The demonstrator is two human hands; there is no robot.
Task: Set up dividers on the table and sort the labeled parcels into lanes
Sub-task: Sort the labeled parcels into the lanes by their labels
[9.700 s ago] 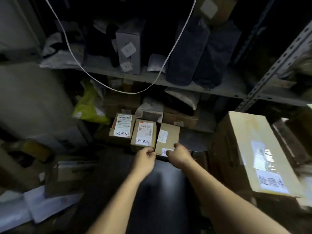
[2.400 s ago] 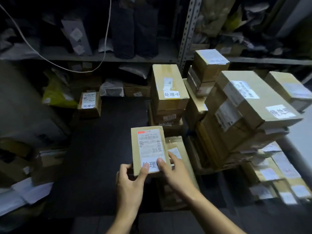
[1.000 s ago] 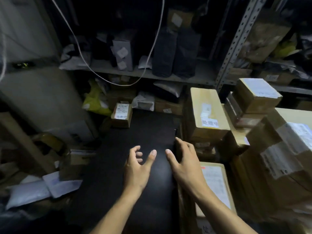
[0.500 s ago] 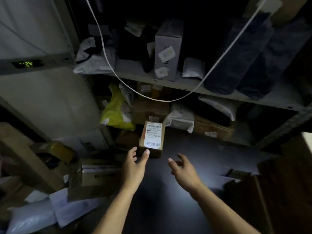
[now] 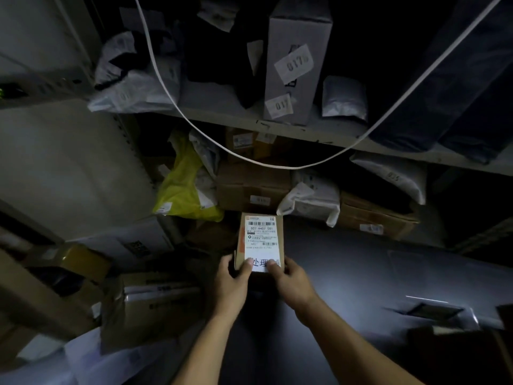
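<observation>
Gripping the near end of a small cardboard parcel [image 5: 259, 243], the left hand [image 5: 232, 284] and right hand [image 5: 290, 282] curl round its two near corners, thumbs pressed on the white label. The parcel is a flat, rectangular box of matte brown card, lying at the far left part of the dark surface [image 5: 361, 273], which is smooth and gives a dull sheen. Its label carries barcodes, small print and large characters partly covered by the thumbs.

Behind the parcel, on the lower shelf, sit a crumpled yellow plastic bag [image 5: 186, 190], a plain brown carton [image 5: 251, 187] and a wrinkled white mailer [image 5: 311, 198]. On the upper shelf [image 5: 319, 132] stands a tall grey box [image 5: 294, 59] with numbered stickers, beside soft grey poly bags. A white cable [image 5: 249, 159] sags in a loop in front of the shelf.

Dim light swallows much: the upper shelf's dark bundles at the right are hard to make out, the small print on the label is unreadable, and the cartons at the near left blur into shadow. Both forearms are cut off by the near edge.
</observation>
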